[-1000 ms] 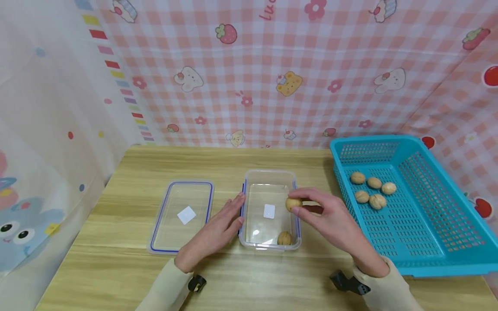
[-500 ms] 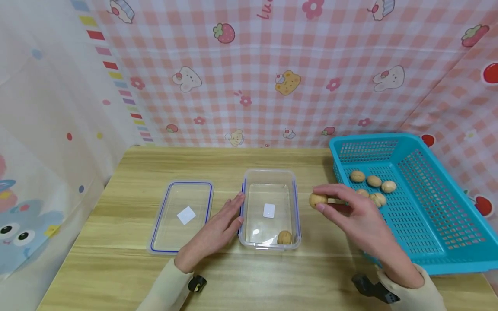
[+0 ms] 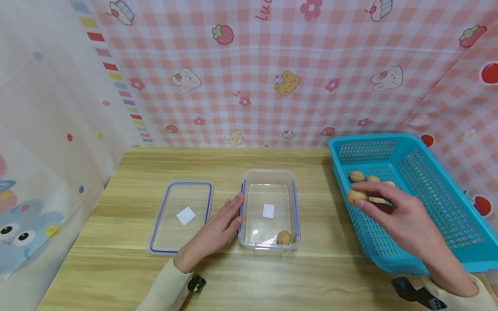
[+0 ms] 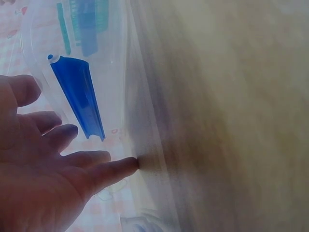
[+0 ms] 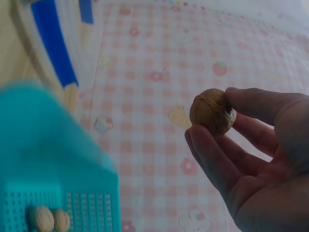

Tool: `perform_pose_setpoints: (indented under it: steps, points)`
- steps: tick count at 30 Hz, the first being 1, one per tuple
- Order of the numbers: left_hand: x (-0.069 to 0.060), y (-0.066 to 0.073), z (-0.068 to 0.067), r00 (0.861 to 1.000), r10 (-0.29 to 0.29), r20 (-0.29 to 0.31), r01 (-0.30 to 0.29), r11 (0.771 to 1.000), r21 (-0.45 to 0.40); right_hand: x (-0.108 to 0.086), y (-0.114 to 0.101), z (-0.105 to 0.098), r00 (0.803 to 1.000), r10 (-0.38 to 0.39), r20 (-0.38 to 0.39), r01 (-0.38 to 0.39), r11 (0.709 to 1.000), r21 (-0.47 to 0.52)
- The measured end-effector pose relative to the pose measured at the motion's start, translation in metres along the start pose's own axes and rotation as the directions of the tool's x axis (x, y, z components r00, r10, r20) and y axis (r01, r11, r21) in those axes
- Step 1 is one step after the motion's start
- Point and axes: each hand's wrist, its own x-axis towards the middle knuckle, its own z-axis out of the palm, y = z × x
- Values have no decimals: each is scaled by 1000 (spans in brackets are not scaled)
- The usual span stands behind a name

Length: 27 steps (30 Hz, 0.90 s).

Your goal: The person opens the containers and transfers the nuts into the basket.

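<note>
My right hand (image 3: pixel 402 216) pinches a walnut (image 3: pixel 356 197) between thumb and fingertips, above the left side of the blue plastic basket (image 3: pixel 461 211). In the right wrist view the walnut (image 5: pixel 211 112) is held clear of the basket. Other walnuts (image 3: pixel 356 176) lie in the basket, partly hidden behind this hand. My left hand (image 3: pixel 213 231) rests with extended fingers against the left side of the clear food container (image 3: pixel 269 172), beside its blue latch (image 4: pixel 79 94). One walnut (image 3: pixel 284 237) sits in the container's near right corner.
A clear lid with a blue seal (image 3: pixel 212 194) lies left of the container, partly behind the left hand. White labels show on lid and container. The wooden table (image 3: pixel 272 276) ends at a pink checked cloth (image 3: pixel 249 86) at the back.
My right hand has carried the walnut rightward, from over the container's right edge to over the basket. The left hand and the container stay where they were.
</note>
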Motion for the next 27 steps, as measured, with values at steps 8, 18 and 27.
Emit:
perform_pose_setpoints:
  steps: [8,18,27]
  points:
    - [0,0,-1,1000,-9,3,9,1000,0,1,16,-21,1000,-17,0,17,999,-35]
    - [0,0,-2,1000,-14,11,14,1000,-7,5,39,-40,997,-46,56,52,993,-109]
    - [0,0,-1,1000,-9,4,9,1000,-11,12,57,-51,988,-75,135,101,975,-199]
